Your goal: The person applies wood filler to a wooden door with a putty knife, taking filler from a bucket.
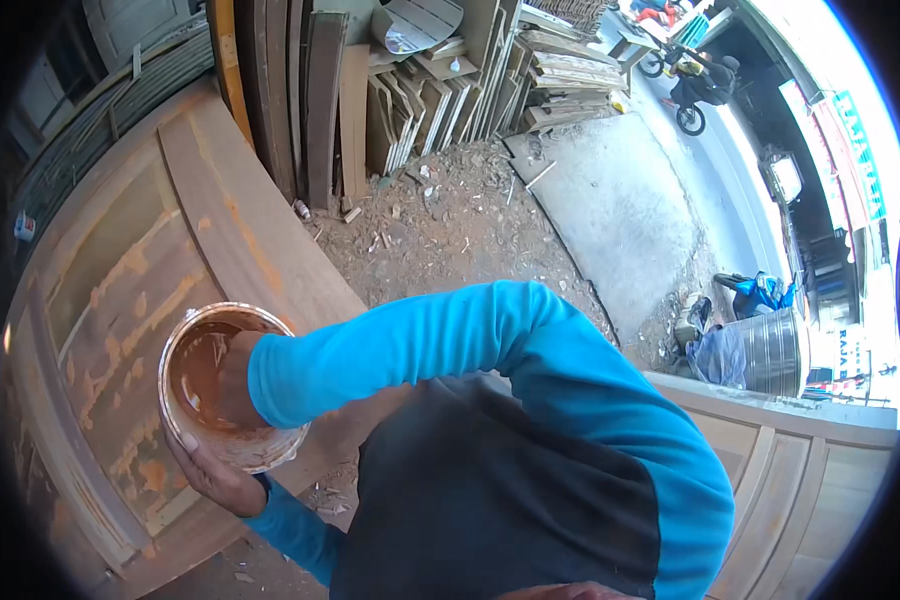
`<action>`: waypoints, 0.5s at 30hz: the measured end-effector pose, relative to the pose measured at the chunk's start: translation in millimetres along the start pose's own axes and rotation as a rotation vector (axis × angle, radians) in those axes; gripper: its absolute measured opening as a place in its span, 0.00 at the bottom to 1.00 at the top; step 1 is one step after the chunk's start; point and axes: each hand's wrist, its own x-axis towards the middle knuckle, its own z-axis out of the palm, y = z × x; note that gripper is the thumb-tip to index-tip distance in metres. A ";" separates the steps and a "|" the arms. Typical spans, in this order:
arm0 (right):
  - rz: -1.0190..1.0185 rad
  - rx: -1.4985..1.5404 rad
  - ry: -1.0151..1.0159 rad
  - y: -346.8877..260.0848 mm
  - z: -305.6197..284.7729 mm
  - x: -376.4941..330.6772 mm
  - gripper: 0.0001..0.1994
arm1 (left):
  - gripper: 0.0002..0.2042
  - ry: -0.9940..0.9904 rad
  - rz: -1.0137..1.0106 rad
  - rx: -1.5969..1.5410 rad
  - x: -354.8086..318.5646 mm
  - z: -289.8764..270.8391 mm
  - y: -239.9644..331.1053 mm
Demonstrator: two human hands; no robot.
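Note:
A round tub (178, 335) with a pale rim is tilted toward me, its inside coated with wet reddish-brown paste. My left hand (220, 478) grips it from below, the thumb up along the near wall. My right hand (234, 385) reaches down inside the tub, bent at the wrist. Its fingers are out of sight there, so whether it holds a tool cannot be told. Beneath the tub lies a large panelled wooden door (110, 340), blotched with orange-brown smears over its panels and frame.
Tall boards (322, 110) and stacked wood panels (435, 110) lean at the back. Debris litters the dirt floor (420, 235) beside a concrete slab (620, 210). At right are another panelled door (770, 480), a metal drum (770, 350) and a blue motorbike (760, 293). A person rides a motorbike (695, 90) farther off.

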 end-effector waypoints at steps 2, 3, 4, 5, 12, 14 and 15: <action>0.034 0.074 -0.013 1.3 -22.7 -18.8 0.10 | 0.27 -0.021 -0.019 -0.050 0.1 0.6 9.0; 0.045 0.110 -0.018 1.8 -27.7 -25.5 0.10 | 0.27 -0.031 -0.035 -0.069 1.0 -1.2 6.2; 0.053 0.153 0.064 6.8 -21.0 -31.8 0.10 | 0.27 -0.040 -0.052 -0.089 3.2 -3.3 1.2; 0.051 0.198 0.150 14.4 -5.2 -36.5 0.11 | 0.27 -0.044 -0.068 -0.100 4.7 -6.2 -1.9; 0.041 0.856 0.591 32.4 28.1 -64.1 0.12 | 0.25 0.125 -0.128 -0.152 17.6 -19.1 -17.4; 0.127 1.002 0.509 31.2 19.7 -69.1 0.12 | 0.25 0.188 -0.133 -0.217 20.1 -23.1 -22.9; 0.147 1.086 0.444 27.7 16.2 -68.0 0.12 | 0.25 0.190 -0.160 -0.288 20.5 -25.0 -21.4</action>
